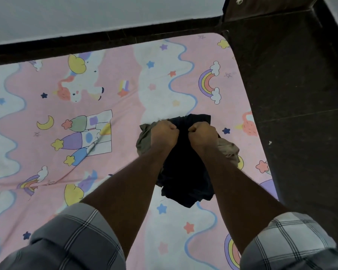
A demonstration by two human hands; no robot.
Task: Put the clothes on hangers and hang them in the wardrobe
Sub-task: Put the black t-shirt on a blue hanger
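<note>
A bundle of clothes hangs over the bed (66, 149) between my arms. A black garment (185, 172) forms its middle, with an olive-grey garment (143, 139) at its left side and a tan one (229, 151) at its right. My left hand (164, 134) grips the top of the bundle in a fist. My right hand (202, 134) grips it in a fist close beside the left, knuckles almost touching. No hanger and no wardrobe interior are in view.
The bed carries a pink and white sheet printed with unicorns, rainbows and stars. A dark wooden bed frame (105, 36) runs along the far edge against a pale wall. Dark floor (300, 94) lies to the right, with dark furniture (248, 6) at top right.
</note>
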